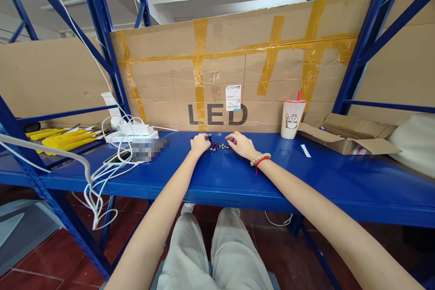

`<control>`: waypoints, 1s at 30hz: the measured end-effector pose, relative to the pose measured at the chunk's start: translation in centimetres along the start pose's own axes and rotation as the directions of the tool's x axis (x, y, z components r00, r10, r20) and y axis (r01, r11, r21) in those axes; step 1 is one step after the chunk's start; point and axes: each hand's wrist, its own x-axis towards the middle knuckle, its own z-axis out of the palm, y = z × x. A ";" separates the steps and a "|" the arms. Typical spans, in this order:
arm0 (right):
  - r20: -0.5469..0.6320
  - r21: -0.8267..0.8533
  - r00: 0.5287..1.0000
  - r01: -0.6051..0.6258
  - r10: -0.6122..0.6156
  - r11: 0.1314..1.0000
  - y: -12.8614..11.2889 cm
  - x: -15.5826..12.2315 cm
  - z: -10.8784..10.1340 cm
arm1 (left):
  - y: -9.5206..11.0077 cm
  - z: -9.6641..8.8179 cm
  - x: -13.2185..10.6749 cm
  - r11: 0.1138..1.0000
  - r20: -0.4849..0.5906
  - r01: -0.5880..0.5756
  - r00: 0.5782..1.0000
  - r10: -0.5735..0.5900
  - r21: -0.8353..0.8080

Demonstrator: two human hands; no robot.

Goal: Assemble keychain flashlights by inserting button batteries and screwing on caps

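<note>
My left hand (200, 144) is closed at the fingertips on a small dark purple rod (210, 138) with a shiny silver end, held upright just above the blue shelf. Several more purple rods (215, 146) lie in a small cluster beside these fingers. To their right sits a group of small silver balls (223, 146). Over these balls hovers my right hand (242, 145), its fingers curled together; anything pinched in them is too small to make out. A beaded bracelet (261, 159) and a red cord circle the right wrist.
White cables (125, 145) and a power strip (136, 134) crowd the left. Behind them lie yellow-handled tools (70, 139). At right stand a paper cup (291, 120) with a red straw and an open cardboard box (343, 138). A cardboard wall (163, 86) closes the back.
</note>
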 end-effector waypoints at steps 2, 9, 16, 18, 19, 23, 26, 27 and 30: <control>0.020 0.009 0.999 0.048 -0.048 0.999 -0.1 0.0 0.0 | 0.1 0.0 0.0 0.998 -0.014 -0.022 1.000 0.021 -0.062; 0.107 0.007 0.988 0.108 -0.109 0.994 -0.1 -0.1 0.1 | 0.3 0.6 -0.1 0.999 0.054 -0.027 0.998 0.028 -0.029; 0.189 0.008 0.967 0.170 -0.168 0.985 -0.4 -0.2 0.1 | -0.1 1.2 0.6 0.995 0.104 -0.017 0.994 0.028 -0.103; 0.195 0.008 0.968 0.161 -0.160 0.987 -0.4 -0.2 0.1 | -0.3 1.2 0.8 0.990 0.097 0.009 0.995 0.004 -0.139; 0.193 0.007 0.969 0.154 -0.153 0.988 -0.4 -0.2 0.1 | -0.3 1.3 0.8 0.986 0.088 0.023 0.996 -0.008 -0.164; 0.166 0.016 0.979 0.119 -0.120 0.993 -0.3 -0.1 0.2 | -0.2 1.2 1.0 0.938 0.030 0.057 0.998 -0.050 -0.341; 0.134 0.041 0.985 0.102 -0.106 0.994 -0.2 -0.1 0.3 | 0.0 1.0 0.9 0.847 0.007 0.053 0.998 -0.057 -0.528; 0.122 0.050 0.987 0.099 -0.105 0.994 -0.2 -0.1 0.3 | 0.1 1.0 0.9 0.811 0.011 0.047 0.999 -0.050 -0.583; 0.085 0.068 0.993 0.077 -0.083 0.995 -0.1 0.0 0.5 | 0.4 0.9 0.8 0.714 0.054 0.053 0.998 -0.022 -0.698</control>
